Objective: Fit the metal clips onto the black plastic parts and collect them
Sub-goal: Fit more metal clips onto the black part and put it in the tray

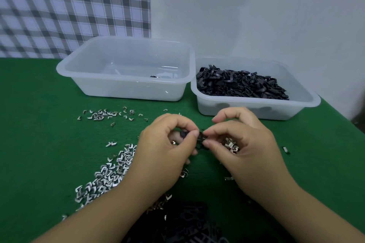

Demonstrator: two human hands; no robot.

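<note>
My left hand and my right hand meet above the green table, both pinching one small black plastic part between fingertips. Several metal clips lie cupped in my right palm. Loose metal clips are heaped on the table left of my left wrist, with a thinner scatter of clips farther back. A pile of black plastic parts lies near the front edge between my forearms.
A translucent tub at the back holds one small dark piece. To its right a second tub is full of black plastic parts. A single clip lies at right. A white wall and checked cloth stand behind.
</note>
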